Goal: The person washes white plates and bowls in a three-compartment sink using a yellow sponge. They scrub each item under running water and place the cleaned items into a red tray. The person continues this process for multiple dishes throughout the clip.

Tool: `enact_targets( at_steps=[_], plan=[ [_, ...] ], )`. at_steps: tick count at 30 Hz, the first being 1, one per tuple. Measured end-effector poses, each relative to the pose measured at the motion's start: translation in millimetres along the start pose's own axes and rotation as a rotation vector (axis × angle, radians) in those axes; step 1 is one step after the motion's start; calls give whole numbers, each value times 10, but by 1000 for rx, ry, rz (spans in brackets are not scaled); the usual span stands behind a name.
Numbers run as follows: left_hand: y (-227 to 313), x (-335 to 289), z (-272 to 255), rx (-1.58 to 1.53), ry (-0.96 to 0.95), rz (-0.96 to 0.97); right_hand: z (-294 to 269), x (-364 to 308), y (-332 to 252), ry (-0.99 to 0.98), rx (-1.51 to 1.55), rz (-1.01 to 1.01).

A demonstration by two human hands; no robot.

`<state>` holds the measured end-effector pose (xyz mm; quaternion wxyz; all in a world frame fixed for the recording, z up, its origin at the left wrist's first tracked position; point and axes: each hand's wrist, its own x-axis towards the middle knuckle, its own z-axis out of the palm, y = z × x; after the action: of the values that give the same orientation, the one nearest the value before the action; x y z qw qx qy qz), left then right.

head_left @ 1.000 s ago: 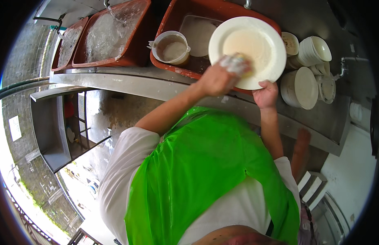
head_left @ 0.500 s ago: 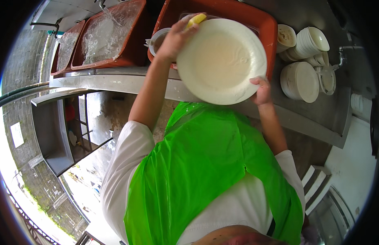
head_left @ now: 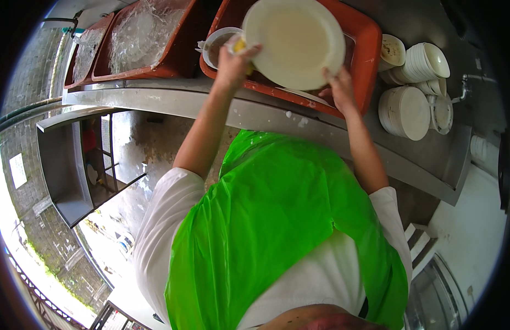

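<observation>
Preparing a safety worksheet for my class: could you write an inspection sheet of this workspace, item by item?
Surface: metal counter, white foamy spots along its front edge.
Job's things: white plate over a red-orange tub; yellow sponge at the plate's left rim.
Clutter: plate stack and bowl stack on the right; a bowl with brown residue beside them.
Hands: left hand holds the sponge; right hand at the plate's lower right rim, grip unclear.
Cables: nothing seen that is surely a cable.
Surroundings: churning water in a tub on the left; grey metal cabinet below it.
</observation>
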<state>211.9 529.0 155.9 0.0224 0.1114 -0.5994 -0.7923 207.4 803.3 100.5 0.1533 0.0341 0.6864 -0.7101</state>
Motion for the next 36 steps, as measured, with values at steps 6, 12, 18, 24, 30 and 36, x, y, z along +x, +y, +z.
enact_targets(
  at_steps=[6,12,18,24,30,36],
  plan=[
    [192,602,-1636,-316,482,206,87,183,590,-546,-1077,99],
    [302,548,-1395,-307,269,164,54,-37,349,-499,-1060,-78],
    [167,348,-322,-3,89,350,-106,-456,-652,-332,-781,-162],
    [-279,-67,1159,836,-19,1023,77,-776,-733,-181,544,-28],
    [-525,-151,907,951,-506,1199,-323,-783,-753,94,678,-223],
    [-233,-342,1476,741,-389,991,101,-746,-469,-23,690,-16]
  ],
)
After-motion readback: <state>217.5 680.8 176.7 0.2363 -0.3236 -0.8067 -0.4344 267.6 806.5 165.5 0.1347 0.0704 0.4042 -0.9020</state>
